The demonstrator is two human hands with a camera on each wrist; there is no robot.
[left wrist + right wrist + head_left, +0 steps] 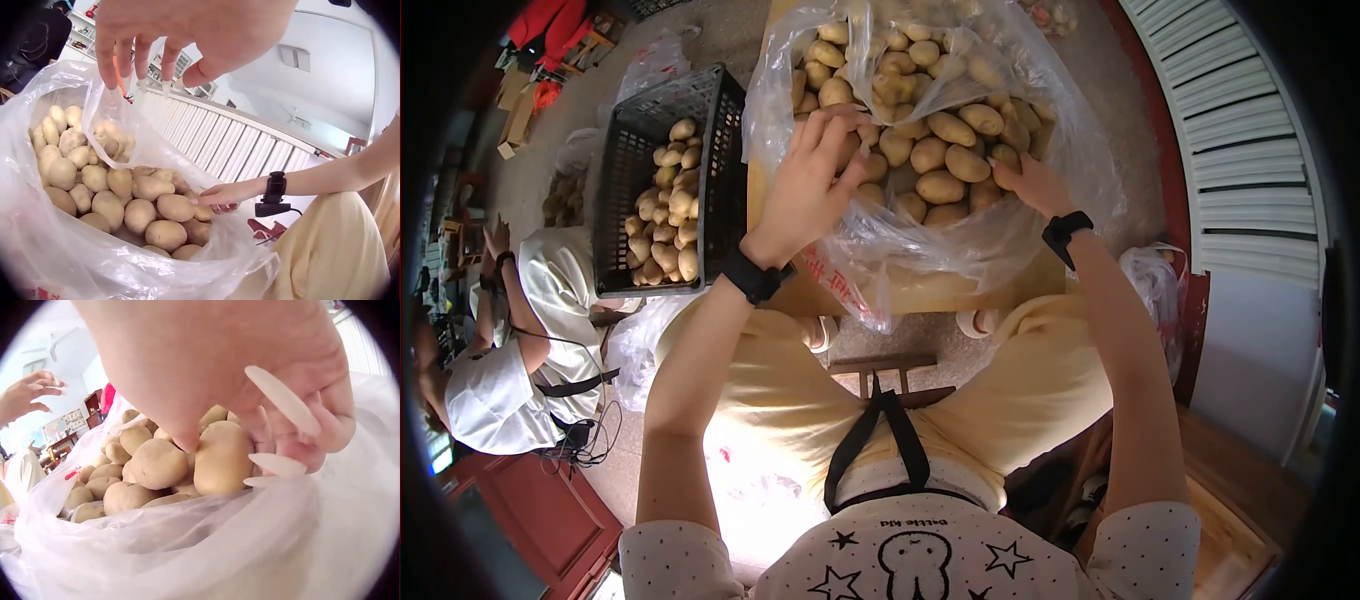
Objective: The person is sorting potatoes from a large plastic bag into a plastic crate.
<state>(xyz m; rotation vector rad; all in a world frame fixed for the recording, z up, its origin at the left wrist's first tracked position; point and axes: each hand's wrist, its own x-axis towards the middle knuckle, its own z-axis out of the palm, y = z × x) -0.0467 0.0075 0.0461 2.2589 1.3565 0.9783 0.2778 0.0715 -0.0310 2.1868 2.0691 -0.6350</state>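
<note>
Many potatoes fill a clear plastic bag that stands open on a wooden surface. My left hand hovers over the bag's left side, fingers spread loosely and bent a little downward; the left wrist view shows nothing in its grasp. At the right side of the pile, my right hand has its thumb and curled fingers about a potato, with the thumb tip against it. Another potato lies right beside the thumb. Long pale nails show on the right fingers.
A black plastic crate partly filled with potatoes stands left of the bag. Beyond it sits another person in a white shirt. A white slatted panel rises at the right. Plastic bags lie below on the right.
</note>
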